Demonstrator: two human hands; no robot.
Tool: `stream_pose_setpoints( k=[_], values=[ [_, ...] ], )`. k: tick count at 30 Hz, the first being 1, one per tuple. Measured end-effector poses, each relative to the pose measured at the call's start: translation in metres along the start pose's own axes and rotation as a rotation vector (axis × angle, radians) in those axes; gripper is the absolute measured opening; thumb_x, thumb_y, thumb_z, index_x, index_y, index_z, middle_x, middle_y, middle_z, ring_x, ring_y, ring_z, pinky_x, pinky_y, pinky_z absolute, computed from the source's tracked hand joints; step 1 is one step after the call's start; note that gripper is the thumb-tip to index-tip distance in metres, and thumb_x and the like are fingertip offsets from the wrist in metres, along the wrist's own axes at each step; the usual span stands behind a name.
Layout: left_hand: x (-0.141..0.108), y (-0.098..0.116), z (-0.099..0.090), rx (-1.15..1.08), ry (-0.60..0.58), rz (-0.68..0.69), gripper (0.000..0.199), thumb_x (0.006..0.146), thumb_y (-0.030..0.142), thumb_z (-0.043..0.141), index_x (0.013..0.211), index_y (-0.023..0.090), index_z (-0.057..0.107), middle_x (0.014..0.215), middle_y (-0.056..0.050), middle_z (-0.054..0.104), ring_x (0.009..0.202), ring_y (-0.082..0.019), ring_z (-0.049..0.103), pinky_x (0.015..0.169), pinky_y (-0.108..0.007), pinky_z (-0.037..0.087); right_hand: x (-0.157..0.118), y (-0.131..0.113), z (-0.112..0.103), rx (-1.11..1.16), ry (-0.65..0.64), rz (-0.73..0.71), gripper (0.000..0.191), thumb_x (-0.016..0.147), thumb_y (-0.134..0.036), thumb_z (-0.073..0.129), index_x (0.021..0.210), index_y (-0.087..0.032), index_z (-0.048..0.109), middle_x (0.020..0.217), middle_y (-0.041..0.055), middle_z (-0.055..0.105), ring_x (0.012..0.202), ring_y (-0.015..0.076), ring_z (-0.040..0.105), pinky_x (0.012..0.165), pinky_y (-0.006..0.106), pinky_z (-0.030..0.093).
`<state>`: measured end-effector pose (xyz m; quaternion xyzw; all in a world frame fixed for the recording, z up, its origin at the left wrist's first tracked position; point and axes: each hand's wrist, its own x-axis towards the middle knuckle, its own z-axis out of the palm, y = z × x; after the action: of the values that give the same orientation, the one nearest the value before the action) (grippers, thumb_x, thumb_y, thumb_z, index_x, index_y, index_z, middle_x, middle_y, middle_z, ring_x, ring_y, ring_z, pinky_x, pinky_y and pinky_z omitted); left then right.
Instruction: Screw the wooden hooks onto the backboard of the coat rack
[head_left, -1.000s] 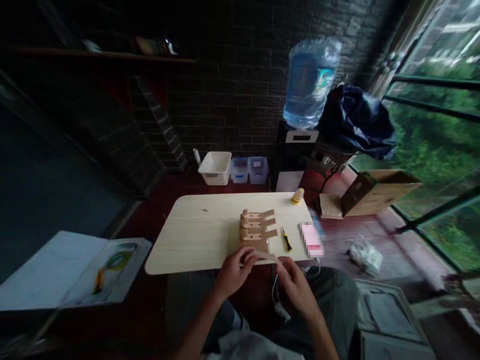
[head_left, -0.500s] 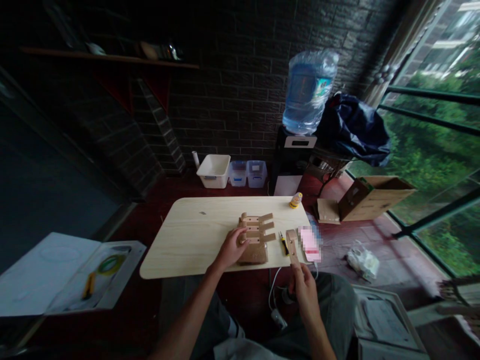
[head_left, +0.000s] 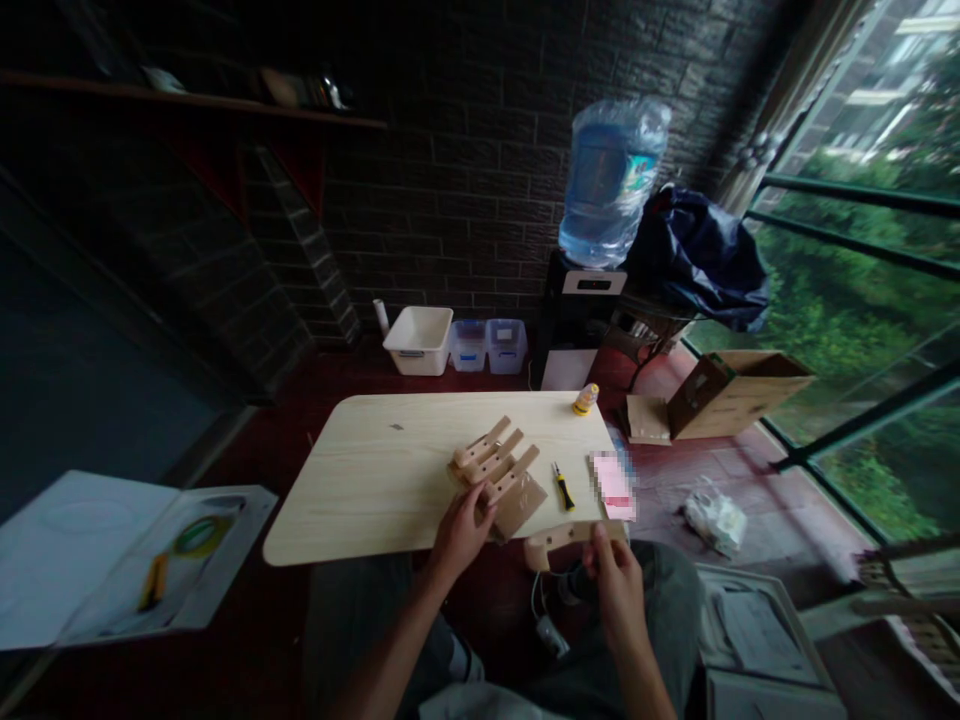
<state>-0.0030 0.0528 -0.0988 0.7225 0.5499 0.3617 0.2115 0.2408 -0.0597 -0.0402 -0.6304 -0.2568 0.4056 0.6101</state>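
On the light wooden table (head_left: 360, 490), several curved wooden pieces with holes (head_left: 489, 458) lie side by side across a brown wrapped block (head_left: 523, 507). My left hand (head_left: 459, 532) is closed at the near end of this group, its fingers gripping the nearest wooden piece. In my right hand (head_left: 616, 572) is a similar wooden piece (head_left: 561, 537), pinched by its straight end over the table's front edge. Its rounded, hooked end points left, and dark holes show on its face. A black-and-yellow screwdriver (head_left: 564, 490) lies between the block and a pink blurred item (head_left: 613, 487).
A small yellow-based container (head_left: 586, 400) stands at the table's back right corner. Beyond are plastic bins (head_left: 420, 342) and a water dispenser (head_left: 585, 320). A white cable (head_left: 551, 632) hangs below the front edge. An open case (head_left: 217, 545) sits at the left.
The wooden pieces and the block under my left hand have turned anticlockwise. The piece in my right hand has swung from upright to nearly level, pointing left. The view shifted slightly.
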Motion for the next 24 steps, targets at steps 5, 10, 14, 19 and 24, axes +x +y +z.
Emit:
stream_pose_setpoints(
  k=[5, 10, 14, 19, 24],
  values=[
    [-0.016, 0.016, -0.009, -0.129, 0.0, 0.03, 0.043, 0.092, 0.037, 0.06, 0.133, 0.027, 0.055, 0.125, -0.009, 0.067, 0.115, -0.023, 0.065, 0.101, -0.041, 0.054, 0.0, 0.011, 0.008, 0.319, 0.037, 0.143, 0.046, 0.074, -0.059, 0.078, 0.102, -0.025, 0.064, 0.091, 0.0003, 0.072, 0.077, 0.017, 0.068, 0.063, 0.025, 0.053],
    [-0.042, 0.041, -0.029, -0.362, -0.073, -0.18, 0.038, 0.094, 0.044, 0.056, 0.127, 0.025, 0.057, 0.126, -0.01, 0.066, 0.111, -0.022, 0.066, 0.097, -0.041, 0.056, -0.008, 0.025, 0.034, 0.419, -0.058, 0.202, 0.05, 0.074, -0.056, 0.08, 0.108, -0.027, 0.058, 0.102, 0.0041, 0.074, 0.1, 0.0252, 0.071, 0.081, 0.037, 0.059],
    [-0.066, 0.069, -0.035, -0.624, -0.439, -0.144, 0.056, 0.091, 0.044, 0.062, 0.142, 0.029, 0.047, 0.141, -0.011, 0.057, 0.125, -0.024, 0.059, 0.1, -0.039, 0.055, -0.007, 0.016, 0.063, 0.311, -0.16, 0.101, 0.054, 0.074, -0.052, 0.08, 0.115, -0.025, 0.058, 0.105, 0.0068, 0.075, 0.098, 0.0259, 0.072, 0.08, 0.037, 0.058],
    [-0.067, 0.079, -0.031, -0.532, -0.371, -0.135, 0.028, 0.087, 0.044, 0.066, 0.112, 0.029, 0.067, 0.121, -0.009, 0.068, 0.115, -0.025, 0.063, 0.106, -0.041, 0.05, -0.002, -0.006, 0.085, 0.223, -0.242, -0.025, 0.058, 0.076, -0.051, 0.078, 0.123, -0.023, 0.058, 0.112, 0.0094, 0.073, 0.105, 0.0262, 0.069, 0.084, 0.036, 0.056],
    [-0.058, 0.082, -0.034, -0.489, -0.359, -0.073, 0.023, 0.091, 0.043, 0.06, 0.109, 0.03, 0.067, 0.116, -0.008, 0.069, 0.111, -0.024, 0.065, 0.103, -0.04, 0.051, -0.015, 0.004, 0.088, 0.208, -0.318, 0.115, 0.06, 0.075, -0.054, 0.079, 0.122, -0.021, 0.062, 0.101, 0.0078, 0.076, 0.097, 0.0246, 0.07, 0.086, 0.036, 0.054]
  ],
)
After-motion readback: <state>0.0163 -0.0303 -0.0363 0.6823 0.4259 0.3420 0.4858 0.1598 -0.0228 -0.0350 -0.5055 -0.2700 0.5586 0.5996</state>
